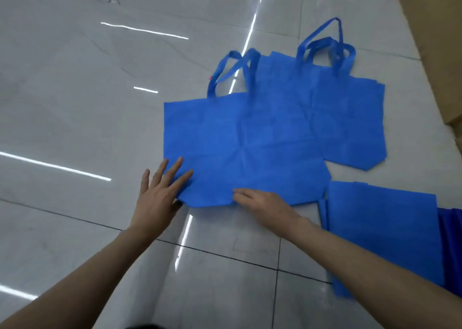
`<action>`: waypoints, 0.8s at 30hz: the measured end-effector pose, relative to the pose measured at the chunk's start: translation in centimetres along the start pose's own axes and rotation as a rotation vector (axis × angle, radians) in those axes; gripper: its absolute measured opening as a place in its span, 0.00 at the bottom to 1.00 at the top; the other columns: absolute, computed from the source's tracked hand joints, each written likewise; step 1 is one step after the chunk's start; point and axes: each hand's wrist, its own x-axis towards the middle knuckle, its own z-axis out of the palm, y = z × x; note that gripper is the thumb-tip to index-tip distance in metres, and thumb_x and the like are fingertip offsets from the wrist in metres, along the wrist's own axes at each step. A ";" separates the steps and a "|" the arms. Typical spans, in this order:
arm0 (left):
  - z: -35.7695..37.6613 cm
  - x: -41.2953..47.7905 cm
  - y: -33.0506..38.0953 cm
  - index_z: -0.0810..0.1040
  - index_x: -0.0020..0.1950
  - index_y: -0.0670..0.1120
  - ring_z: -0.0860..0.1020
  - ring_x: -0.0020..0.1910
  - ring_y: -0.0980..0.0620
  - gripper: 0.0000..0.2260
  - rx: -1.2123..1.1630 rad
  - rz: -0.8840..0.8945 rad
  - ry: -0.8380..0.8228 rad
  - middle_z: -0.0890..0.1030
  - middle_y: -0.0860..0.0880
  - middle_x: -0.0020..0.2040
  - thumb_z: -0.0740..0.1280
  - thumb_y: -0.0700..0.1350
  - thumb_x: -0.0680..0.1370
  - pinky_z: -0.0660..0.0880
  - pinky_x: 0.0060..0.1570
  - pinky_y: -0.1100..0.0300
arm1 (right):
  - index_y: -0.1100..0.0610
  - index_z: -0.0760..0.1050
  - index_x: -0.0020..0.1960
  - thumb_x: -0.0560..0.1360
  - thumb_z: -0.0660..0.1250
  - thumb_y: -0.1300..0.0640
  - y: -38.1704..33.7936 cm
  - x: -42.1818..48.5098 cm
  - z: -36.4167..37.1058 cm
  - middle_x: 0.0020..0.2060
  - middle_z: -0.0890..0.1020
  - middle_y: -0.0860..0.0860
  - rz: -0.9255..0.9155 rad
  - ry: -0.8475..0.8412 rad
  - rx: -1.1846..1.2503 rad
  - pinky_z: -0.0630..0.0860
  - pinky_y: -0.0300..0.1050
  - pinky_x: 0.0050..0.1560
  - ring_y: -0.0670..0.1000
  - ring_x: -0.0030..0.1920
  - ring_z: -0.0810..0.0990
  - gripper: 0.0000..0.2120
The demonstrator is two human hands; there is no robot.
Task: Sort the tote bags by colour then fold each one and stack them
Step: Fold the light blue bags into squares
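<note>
Stack [382,228] right of front tote bag [245,148] cropped; bags behind [350,118] uncountable. Left hand [160,191] fingers spread; right hand [262,203] curled (pinch unclear).

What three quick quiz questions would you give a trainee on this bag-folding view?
1. True or false: the left hand lies with straight fingers on the near left corner of the front tote bag.
2. The handles of the back pile point: A) toward the person, B) away from the person, C) nowhere, they are tucked under.
3. Fill the gap: the folded stack lies on the floor to the ___ of the right hand.

Key: 1 true; 2 B; 3 right.
</note>
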 end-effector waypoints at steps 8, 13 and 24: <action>-2.8 -5.3 -2.8 0.75 0.65 0.46 0.73 0.63 0.48 0.21 -0.516 -0.281 -0.031 0.76 0.48 0.64 0.63 0.30 0.76 0.65 0.60 0.64 | 0.55 0.73 0.62 0.75 0.57 0.42 -3.2 -1.4 -1.2 0.57 0.81 0.50 -0.039 -0.140 -0.021 0.80 0.44 0.45 0.51 0.51 0.82 0.23; -5.1 -7.7 -3.4 0.77 0.63 0.47 0.72 0.60 0.57 0.16 -0.642 -0.352 -0.080 0.76 0.51 0.62 0.62 0.33 0.78 0.65 0.60 0.66 | 0.52 0.66 0.72 0.72 0.60 0.67 0.1 -4.3 -5.1 0.71 0.67 0.47 0.235 -0.248 -0.065 0.66 0.45 0.66 0.51 0.69 0.68 0.29; -8.3 -7.9 -2.5 0.78 0.45 0.43 0.78 0.41 0.52 0.13 -1.069 -0.812 0.304 0.81 0.50 0.40 0.65 0.53 0.77 0.73 0.41 0.59 | 0.61 0.77 0.50 0.73 0.71 0.55 1.0 -4.9 -10.1 0.44 0.81 0.58 0.739 0.318 0.880 0.73 0.47 0.48 0.49 0.43 0.79 0.11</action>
